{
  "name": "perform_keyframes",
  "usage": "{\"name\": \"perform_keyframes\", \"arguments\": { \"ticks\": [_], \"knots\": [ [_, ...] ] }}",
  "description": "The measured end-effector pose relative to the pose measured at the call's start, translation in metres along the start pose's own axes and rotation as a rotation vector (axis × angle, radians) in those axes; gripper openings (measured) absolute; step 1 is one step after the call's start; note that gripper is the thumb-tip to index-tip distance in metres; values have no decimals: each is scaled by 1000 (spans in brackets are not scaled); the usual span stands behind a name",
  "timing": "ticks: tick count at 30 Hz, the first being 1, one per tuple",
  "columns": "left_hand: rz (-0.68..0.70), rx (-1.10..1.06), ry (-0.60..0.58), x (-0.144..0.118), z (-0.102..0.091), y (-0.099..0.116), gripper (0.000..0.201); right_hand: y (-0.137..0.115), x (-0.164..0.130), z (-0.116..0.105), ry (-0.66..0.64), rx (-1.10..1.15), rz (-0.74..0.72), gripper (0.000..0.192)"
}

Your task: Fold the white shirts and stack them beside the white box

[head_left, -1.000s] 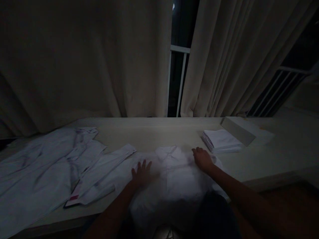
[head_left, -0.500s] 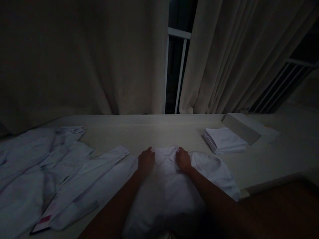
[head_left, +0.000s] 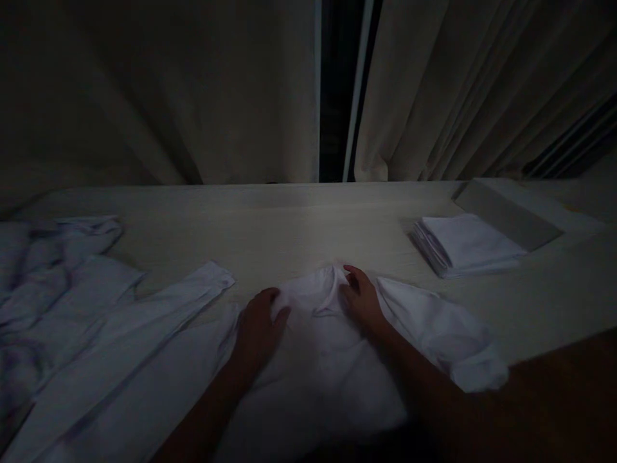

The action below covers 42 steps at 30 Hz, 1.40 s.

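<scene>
A white collared shirt (head_left: 313, 366) lies spread on the pale tabletop, its collar (head_left: 330, 286) at the far end and a sleeve (head_left: 434, 321) out to the right. My left hand (head_left: 258, 328) rests on the shirt's left shoulder, just left of the collar, thumb and fingers apart. At the collar's right end is my right hand (head_left: 364, 302), its index finger and thumb separated, touching or very close to the cloth. Dim light and blur make the exact contact hard to see.
More white garments (head_left: 62, 289) lie loosely heaped on the left. A folded white stack (head_left: 472, 241) sits at the right, beside a pale box (head_left: 515, 212). Curtains (head_left: 216, 96) hang behind the table (head_left: 270, 231), whose right front edge slopes away.
My left hand has come off the collar's left end and moved left, fingers parting. My right hand has loosened at the collar, which now looks skewed. The camera view has tilted down.
</scene>
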<state>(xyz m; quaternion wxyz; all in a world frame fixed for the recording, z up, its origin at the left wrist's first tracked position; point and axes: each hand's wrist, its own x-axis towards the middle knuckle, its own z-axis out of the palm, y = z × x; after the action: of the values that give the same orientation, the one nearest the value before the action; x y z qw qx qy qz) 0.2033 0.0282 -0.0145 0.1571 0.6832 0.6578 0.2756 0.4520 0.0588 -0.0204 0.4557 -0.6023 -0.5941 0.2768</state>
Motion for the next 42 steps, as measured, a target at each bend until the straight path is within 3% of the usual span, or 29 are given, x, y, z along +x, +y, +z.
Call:
{"name": "perform_keyframes", "arguments": {
  "ticks": [4, 8, 10, 15, 20, 26, 29, 32, 35, 38, 42],
  "knots": [
    [-103, -93, -88, 11, -12, 12, 57, -9, 5, 6, 50, -133, 42, 42],
    [-156, 16, -167, 17, -18, 11, 58, -10, 6, 16, 51, -288, -39, 24],
    [-206, 66, -162, 17, -20, 8, 58, -13, 5, 18, 55, -269, -61, 14],
    [-298, -45, -167, 17, -28, 4, 58, -25, 0, 16, 81, -127, -57, 18],
    [-274, -19, -152, 21, -29, 3, 51, -34, -3, 12, 106, 35, -9, 19],
    [-224, -125, -123, 18, -29, 8, 24, -31, -1, 6, 91, 51, -17, 22],
    [-217, -170, -61, 14, -29, 12, 17, -21, 3, 7, 48, -17, -73, 31],
    [-123, -192, 100, 10, -27, 15, 15, -15, 6, 9, -24, -42, -93, 40],
    [-20, -177, 224, 8, -24, 17, 12, -17, 5, 7, -46, -28, -76, 30],
    [-47, -170, 264, 6, -24, 20, 12, -22, 4, 4, -35, -55, -89, 13],
    [-157, -201, 268, 4, -28, 25, 17, -22, 5, 2, -57, -57, -110, 15]
  ]
}}
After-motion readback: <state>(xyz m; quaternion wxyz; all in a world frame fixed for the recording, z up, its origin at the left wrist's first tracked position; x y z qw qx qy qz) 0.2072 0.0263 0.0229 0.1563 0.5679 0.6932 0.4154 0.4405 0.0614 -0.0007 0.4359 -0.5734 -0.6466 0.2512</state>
